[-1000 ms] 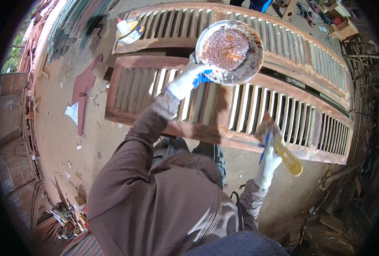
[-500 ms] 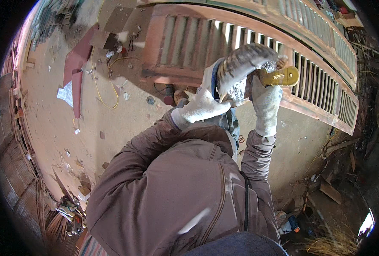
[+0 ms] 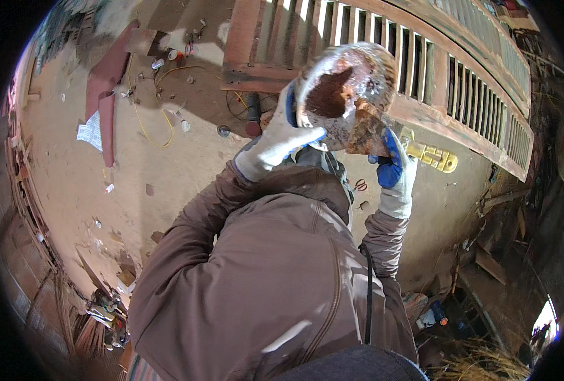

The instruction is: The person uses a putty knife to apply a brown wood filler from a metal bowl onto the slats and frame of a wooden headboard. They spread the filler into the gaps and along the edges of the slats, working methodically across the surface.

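Note:
A round, stained tub (image 3: 377,70) with reddish-brown paste inside is held up in front of me, its opening tilted toward me. My left hand (image 3: 274,141), in a white glove with blue on the palm side, grips its left rim, thumb along the lower edge. In my right hand (image 3: 396,170), gloved the same way, is a putty knife with a yellow handle (image 3: 439,159). Its wide, paste-smeared blade (image 3: 366,132) lies at the tub's lower right rim; whether it touches is unclear. The right fingers are closed near where blade and handle meet.
A reddish-brown slatted wooden shutter (image 3: 256,75) lies beyond my hands, with another slatted panel (image 3: 479,32) behind it. On the floor to the left are a maroon sheet (image 3: 101,95) and a yellow cord (image 3: 143,130). Scissors (image 3: 360,185) lie near my body. Scrap wood (image 3: 490,265) is at right.
The tub has tipped so that its inside now faces me. The putty knife has turned, its blade now showing at the rim and its handle pointing lower right.

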